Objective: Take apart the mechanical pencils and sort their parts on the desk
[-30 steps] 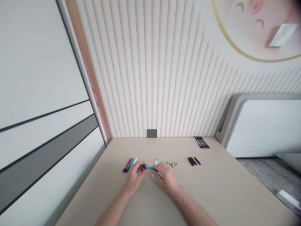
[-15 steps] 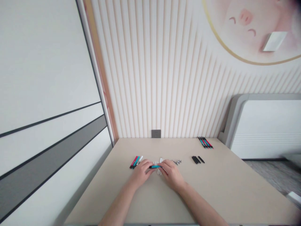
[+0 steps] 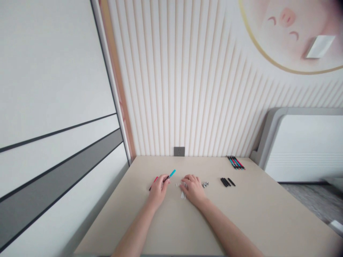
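Note:
My left hand pinches a blue pen barrel with a black end, tilted with its blue end up and to the right. Beneath and beside that hand lies a red pen barrel; the other barrels there are hidden by the hand. My right hand rests low over thin white refill-like sticks, thumb and fingers apart. Small whitish pieces lie just left of its fingertips. Whether a small piece touches the fingers is too small to tell.
Small silvery metal parts lie right of my right hand. Farther right are several short black tubes. Several blue and red pens lie side by side near the back right edge of the beige table. A ribbed wall stands behind.
Both hands held the blue barrel level between them before. Now my right hand has let go and lowered over the white sticks, while my left hand has moved left, tilting the barrel upward.

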{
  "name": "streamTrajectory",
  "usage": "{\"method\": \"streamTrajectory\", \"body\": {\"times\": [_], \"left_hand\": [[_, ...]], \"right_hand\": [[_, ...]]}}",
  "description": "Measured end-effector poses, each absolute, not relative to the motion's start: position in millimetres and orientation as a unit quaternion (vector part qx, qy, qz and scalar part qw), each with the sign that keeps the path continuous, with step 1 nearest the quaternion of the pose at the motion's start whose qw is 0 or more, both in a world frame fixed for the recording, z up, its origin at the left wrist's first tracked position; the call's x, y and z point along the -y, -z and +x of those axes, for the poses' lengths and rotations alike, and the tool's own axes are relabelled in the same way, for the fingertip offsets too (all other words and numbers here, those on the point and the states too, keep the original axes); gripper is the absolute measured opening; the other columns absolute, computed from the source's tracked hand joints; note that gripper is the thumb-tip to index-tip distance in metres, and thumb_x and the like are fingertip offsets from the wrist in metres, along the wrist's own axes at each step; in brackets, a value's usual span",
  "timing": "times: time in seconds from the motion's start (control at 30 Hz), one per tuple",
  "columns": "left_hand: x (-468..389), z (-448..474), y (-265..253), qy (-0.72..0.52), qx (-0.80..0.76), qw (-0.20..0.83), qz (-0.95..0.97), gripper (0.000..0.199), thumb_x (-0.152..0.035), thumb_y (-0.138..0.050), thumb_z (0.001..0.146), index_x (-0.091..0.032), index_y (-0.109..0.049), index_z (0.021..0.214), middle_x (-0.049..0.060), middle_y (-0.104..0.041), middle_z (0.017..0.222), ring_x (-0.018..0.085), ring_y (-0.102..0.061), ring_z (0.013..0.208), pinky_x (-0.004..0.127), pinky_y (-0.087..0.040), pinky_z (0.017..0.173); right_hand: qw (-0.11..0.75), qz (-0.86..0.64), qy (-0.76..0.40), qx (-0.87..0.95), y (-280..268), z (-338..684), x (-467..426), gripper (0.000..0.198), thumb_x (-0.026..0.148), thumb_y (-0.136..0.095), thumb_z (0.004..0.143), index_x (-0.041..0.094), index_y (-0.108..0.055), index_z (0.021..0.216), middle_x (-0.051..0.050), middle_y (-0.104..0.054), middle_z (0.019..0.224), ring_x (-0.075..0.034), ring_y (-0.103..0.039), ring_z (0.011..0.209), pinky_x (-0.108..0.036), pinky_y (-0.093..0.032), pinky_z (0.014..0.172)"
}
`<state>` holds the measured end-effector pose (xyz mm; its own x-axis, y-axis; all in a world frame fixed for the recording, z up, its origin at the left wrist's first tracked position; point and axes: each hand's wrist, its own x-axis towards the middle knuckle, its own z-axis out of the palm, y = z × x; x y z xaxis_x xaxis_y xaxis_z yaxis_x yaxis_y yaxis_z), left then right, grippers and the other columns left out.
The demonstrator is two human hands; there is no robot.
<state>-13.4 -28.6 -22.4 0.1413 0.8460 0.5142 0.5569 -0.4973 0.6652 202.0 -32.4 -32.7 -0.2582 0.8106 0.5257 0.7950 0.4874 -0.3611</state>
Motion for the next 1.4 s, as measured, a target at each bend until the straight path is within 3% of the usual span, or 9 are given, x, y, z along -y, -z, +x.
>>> {"method": "streamTrajectory", "body": {"times": [0.23, 0.47, 0.6, 0.83, 1.07, 1.4], "left_hand": [[27.6, -8.1, 24.5, -0.414, -0.438, 0.187, 0.776, 0.020, -0.034, -0.046, 0.094, -0.021, -0.059, 0.103, 0.008, -0.070, 0.097, 0.022, -0.066, 0.093, 0.035, -0.052, 0.082], [31.9, -8.9, 18.5, -0.382, -0.426, 0.183, 0.799, 0.019, -0.030, -0.047, 0.095, -0.021, -0.062, 0.102, 0.007, -0.068, 0.096, 0.022, -0.063, 0.092, 0.036, -0.050, 0.084], [34.5, -6.9, 18.7, -0.389, -0.419, 0.193, 0.797, 0.017, -0.029, -0.048, 0.094, -0.022, -0.062, 0.100, 0.005, -0.067, 0.099, 0.021, -0.062, 0.095, 0.035, -0.049, 0.085], [37.7, -8.1, 17.2, -0.375, -0.407, 0.186, 0.812, 0.016, -0.026, -0.050, 0.093, -0.022, -0.063, 0.101, 0.005, -0.068, 0.098, 0.021, -0.062, 0.092, 0.035, -0.049, 0.084], [35.9, -9.3, 20.0, -0.348, -0.386, 0.190, 0.833, 0.017, -0.027, -0.049, 0.094, -0.023, -0.063, 0.104, 0.005, -0.067, 0.100, 0.021, -0.061, 0.097, 0.034, -0.048, 0.085], [37.6, -6.2, 16.9, -0.351, -0.405, 0.192, 0.822, 0.016, -0.026, -0.050, 0.094, -0.023, -0.063, 0.103, 0.004, -0.067, 0.099, 0.019, -0.061, 0.094, 0.032, -0.047, 0.086]], "right_hand": [[0.346, -0.506, -0.036, 0.789, 36.6, 199.7, 27.6, 0.014, 0.026, -0.058, 0.089, 0.025, -0.072, 0.086, -0.006, -0.069, 0.095, -0.023, -0.058, 0.095, -0.038, -0.039, 0.085], [0.437, -0.511, -0.171, 0.720, 33.4, 215.7, 38.8, 0.026, 0.030, -0.047, 0.092, 0.022, -0.071, 0.097, -0.007, -0.072, 0.090, -0.020, -0.064, 0.078, -0.032, -0.049, 0.074], [0.466, -0.482, -0.190, 0.718, 31.3, 225.0, 50.0, 0.031, 0.033, -0.043, 0.093, 0.020, -0.071, 0.103, -0.008, -0.069, 0.092, -0.019, -0.063, 0.075, -0.029, -0.050, 0.066], [0.450, -0.446, -0.187, 0.750, 29.0, 221.9, 54.2, 0.029, 0.032, -0.047, 0.094, 0.022, -0.067, 0.113, -0.006, -0.067, 0.091, -0.019, -0.063, 0.081, -0.030, -0.050, 0.076], [0.429, -0.429, -0.197, 0.770, 27.8, 222.1, 54.7, 0.025, 0.031, -0.048, 0.095, 0.022, -0.070, 0.102, -0.007, -0.068, 0.091, -0.019, -0.063, 0.083, -0.030, -0.049, 0.077], [0.438, -0.435, -0.206, 0.760, 26.5, 225.4, 55.7, 0.027, 0.034, -0.046, 0.096, 0.022, -0.069, 0.105, -0.007, -0.068, 0.094, -0.019, -0.063, 0.084, -0.031, -0.049, 0.078]]}}
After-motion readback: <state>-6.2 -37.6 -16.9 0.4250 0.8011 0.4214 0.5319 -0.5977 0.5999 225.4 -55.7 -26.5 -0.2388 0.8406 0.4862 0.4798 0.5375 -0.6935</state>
